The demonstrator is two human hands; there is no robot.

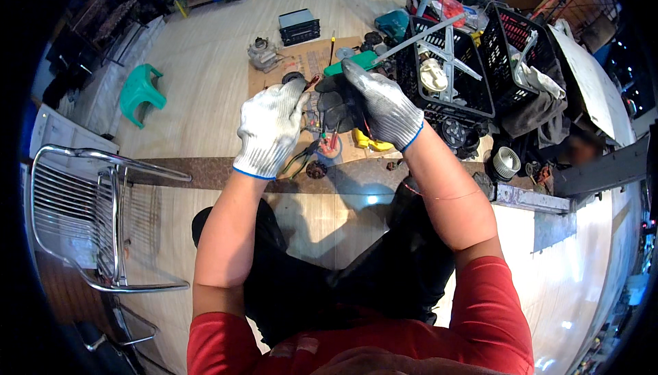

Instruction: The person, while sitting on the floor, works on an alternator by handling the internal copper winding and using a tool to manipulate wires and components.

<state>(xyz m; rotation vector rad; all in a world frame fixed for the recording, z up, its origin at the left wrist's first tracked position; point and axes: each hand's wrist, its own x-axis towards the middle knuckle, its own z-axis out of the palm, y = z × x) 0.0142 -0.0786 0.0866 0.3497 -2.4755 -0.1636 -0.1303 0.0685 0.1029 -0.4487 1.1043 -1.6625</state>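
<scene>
White knit gloves with blue cuffs cover both my hands. My left hand [271, 127] is closed, its fingertips pinched at a small bundle of reddish copper wire [314, 81]. My right hand [387, 101] is raised at the same height with its fingers curled; what they hold is hidden. A thin reddish wire [449, 198] crosses my right forearm. Just beyond the right fingertips lies a green piece [349, 65] beside a long grey bar [418, 38]. Below and between my hands are pliers [301, 158], a blue-rimmed round container [330, 149] with tools, and a yellow object [371, 141].
A cardboard sheet [257, 82] bears a metal motor part [263, 54]. Beyond it stands a black crate [299, 27]. Two filled black baskets, one nearer [473, 104], one farther right [490, 53], stand at right. At left are a green stool [142, 94] and a metal chair [72, 217].
</scene>
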